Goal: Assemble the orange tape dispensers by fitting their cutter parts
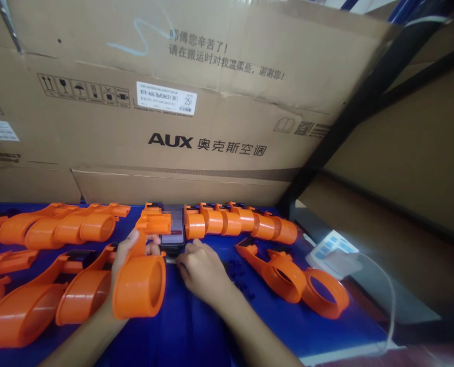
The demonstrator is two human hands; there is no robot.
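My left hand (124, 250) is closed around the arm of an orange plastic part (139, 285). The part has a wide ring at its lower end and a blocky head at the top, and it is raised over the blue table. My right hand (203, 267) is closed just to the right of the part. A small, thin, light-coloured piece shows at its fingertips, too blurred to name. Behind the hands stands a phone (173, 237) with its screen lit. Small dark pieces (242, 275) lie to the right of my right hand.
Rows of similar orange parts (97, 227) stand on the blue tabletop (207, 336) at left, more (265, 224) at back right, with loose orange rings (326, 293) nearer. A cardboard box wall (211, 178) closes off the back. A dark metal post (337, 127) slants at right, near a white-and-blue box (334, 250).
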